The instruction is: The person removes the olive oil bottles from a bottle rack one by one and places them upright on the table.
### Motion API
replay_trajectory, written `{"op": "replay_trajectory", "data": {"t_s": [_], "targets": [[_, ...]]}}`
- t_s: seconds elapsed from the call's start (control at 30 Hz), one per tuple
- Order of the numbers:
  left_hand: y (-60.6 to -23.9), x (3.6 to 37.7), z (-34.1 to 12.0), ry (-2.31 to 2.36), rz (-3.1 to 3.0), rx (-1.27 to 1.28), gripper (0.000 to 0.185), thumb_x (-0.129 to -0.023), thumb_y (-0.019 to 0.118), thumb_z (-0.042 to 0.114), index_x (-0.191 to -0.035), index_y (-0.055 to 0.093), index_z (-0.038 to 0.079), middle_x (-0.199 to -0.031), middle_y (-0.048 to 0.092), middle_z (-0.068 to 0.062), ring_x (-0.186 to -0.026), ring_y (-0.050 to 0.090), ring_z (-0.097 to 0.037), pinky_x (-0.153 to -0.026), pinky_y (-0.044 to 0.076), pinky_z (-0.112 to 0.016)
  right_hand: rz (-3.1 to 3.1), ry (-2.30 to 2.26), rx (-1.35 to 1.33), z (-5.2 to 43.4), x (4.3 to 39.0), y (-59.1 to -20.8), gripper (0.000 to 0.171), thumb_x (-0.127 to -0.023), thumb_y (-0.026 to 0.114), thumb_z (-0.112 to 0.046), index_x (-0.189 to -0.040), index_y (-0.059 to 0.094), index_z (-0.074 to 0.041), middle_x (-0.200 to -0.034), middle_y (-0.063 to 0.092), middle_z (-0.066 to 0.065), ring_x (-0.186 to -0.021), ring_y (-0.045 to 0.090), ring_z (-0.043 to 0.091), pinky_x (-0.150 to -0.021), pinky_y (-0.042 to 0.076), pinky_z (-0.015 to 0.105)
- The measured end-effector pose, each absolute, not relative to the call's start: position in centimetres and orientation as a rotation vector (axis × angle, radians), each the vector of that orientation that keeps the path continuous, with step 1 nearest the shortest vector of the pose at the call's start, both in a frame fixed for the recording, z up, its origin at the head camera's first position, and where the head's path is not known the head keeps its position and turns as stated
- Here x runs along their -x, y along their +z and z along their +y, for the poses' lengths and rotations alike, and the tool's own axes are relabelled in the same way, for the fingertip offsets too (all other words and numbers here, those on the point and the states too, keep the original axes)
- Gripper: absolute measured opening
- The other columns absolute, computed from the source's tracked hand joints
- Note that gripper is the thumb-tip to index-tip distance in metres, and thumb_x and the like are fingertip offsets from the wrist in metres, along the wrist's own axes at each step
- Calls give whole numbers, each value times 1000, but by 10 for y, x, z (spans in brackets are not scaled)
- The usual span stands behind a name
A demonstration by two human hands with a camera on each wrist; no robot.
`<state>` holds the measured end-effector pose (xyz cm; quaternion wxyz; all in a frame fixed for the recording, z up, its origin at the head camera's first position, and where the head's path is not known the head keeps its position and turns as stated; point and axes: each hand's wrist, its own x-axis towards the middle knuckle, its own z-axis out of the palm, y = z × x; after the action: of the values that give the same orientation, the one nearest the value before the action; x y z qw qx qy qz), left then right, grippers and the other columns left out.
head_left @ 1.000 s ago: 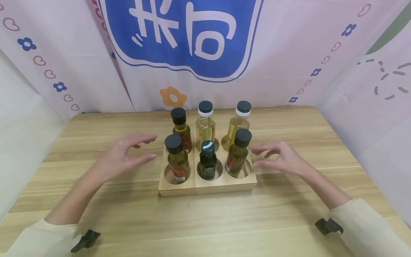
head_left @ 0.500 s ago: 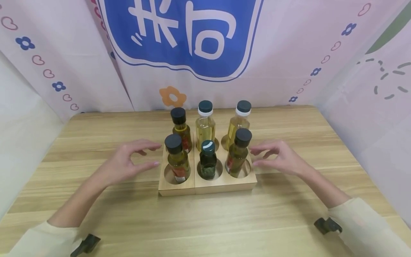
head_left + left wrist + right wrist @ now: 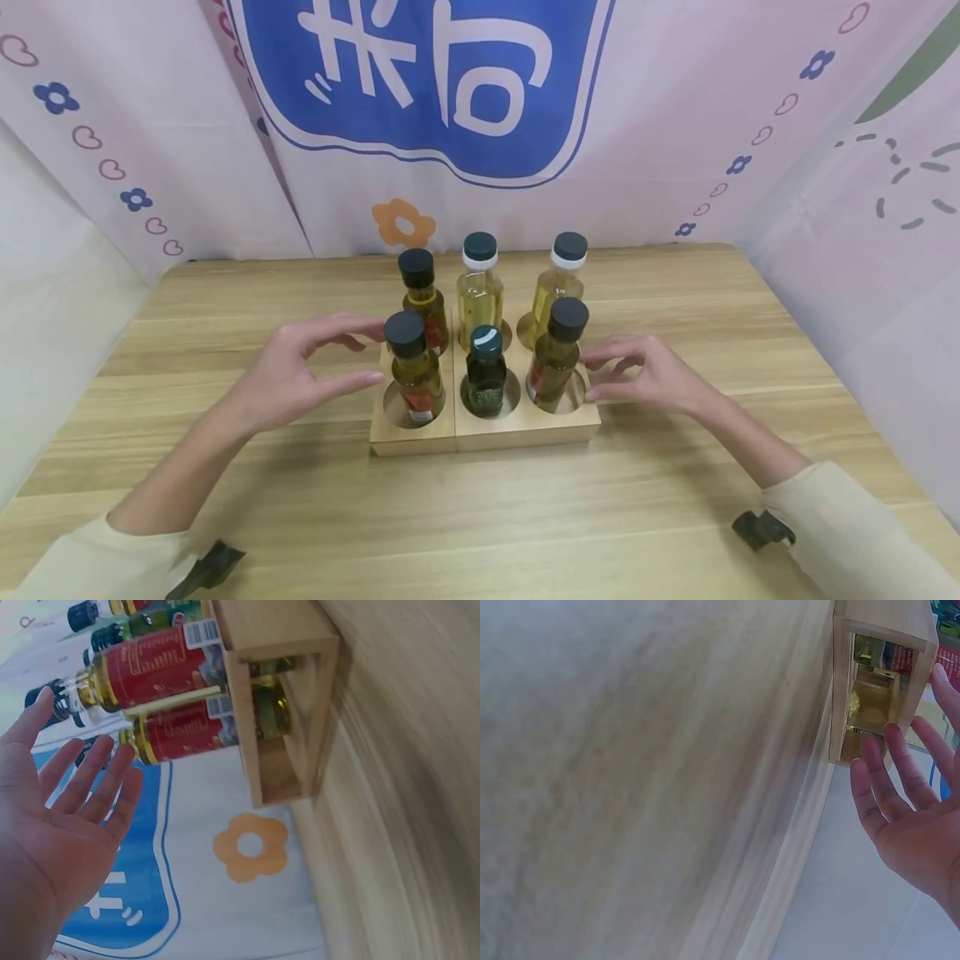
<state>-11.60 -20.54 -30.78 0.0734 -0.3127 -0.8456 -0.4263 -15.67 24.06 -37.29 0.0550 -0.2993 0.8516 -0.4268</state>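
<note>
A light wooden bottle rack [image 3: 525, 438] stands on the table, with a seam between its narrower left part and wider right part. Black-capped oil bottles fill the left part, one in front [image 3: 417, 379] and one behind [image 3: 426, 312]. The right part holds pale oil bottles [image 3: 480, 300] behind, plus a small green-capped jar [image 3: 486, 383] and a black-capped bottle [image 3: 553, 371] in front. My left hand [image 3: 300, 367] is spread beside the rack's left end, holding nothing. At the right end, my right hand [image 3: 648, 375] has its fingertips at the rack's edge; contact is unclear.
The wood-grain table [image 3: 480, 525] reaches back to a printed cloth [image 3: 660, 108] hanging behind the rack. In the wrist views the rack's ends look open, with bottle bottoms visible inside. Dark straps or mounts show at both sleeves.
My left hand has moved right, closer to the rack's left end. My right hand has shifted slightly left toward the other end. The rack and bottles have stayed in place.
</note>
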Motion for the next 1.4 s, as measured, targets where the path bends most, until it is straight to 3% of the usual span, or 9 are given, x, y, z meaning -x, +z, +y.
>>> {"op": "replay_trajectory", "data": {"t_s": [0.17,0.4,0.53,0.83,1.27,1.4], "targets": [[-302,114,-198,-1369,-2484,954,52,-81,85,-3,-131,70,5,-126,74,-4,-108,67,-7,-98,53,-19,2575,-1301,910,241,156,-373,43,-76,93,-12,-116,78,-4,-118,76,8,-105,73,27,-83,64,39],[-299,116,-190,-1500,-2410,974,52,-80,81,-11,-129,69,-2,-126,72,9,-105,68,-9,-98,55,-21,2547,-1329,929,241,157,-376,45,-74,94,-11,-115,78,-4,-117,77,7,-105,73,29,-82,64,40],[-296,118,-186,-1560,-2400,952,50,-81,79,-11,-129,69,-2,-124,73,10,-103,69,-11,-101,54,-21,2539,-1342,913,242,158,-377,44,-74,94,-11,-114,79,-6,-115,77,6,-102,73,28,-81,64,39],[-291,122,-180,-1657,-2366,934,43,-82,78,-13,-124,70,-7,-117,76,3,-97,70,-15,-102,53,-22,2518,-1380,914,242,159,-379,41,-74,94,-8,-113,80,-6,-114,78,6,-103,73,27,-82,64,38],[-291,125,-177,-1729,-2365,901,41,-82,79,-13,-122,70,-9,-112,77,3,-95,71,-15,-94,57,-20,2458,-1487,949,242,160,-387,38,-73,92,-1,-109,79,-1,-98,79,5,-81,70,23,-70,60,28],[-292,127,-175,-1743,-2370,916,44,-81,80,-13,-123,69,-10,-115,77,-3,-98,72,-14,-94,58,-21,2427,-1517,949,242,160,-388,38,-73,91,2,-109,78,2,-97,78,8,-81,71,23,-71,63,28]]}}
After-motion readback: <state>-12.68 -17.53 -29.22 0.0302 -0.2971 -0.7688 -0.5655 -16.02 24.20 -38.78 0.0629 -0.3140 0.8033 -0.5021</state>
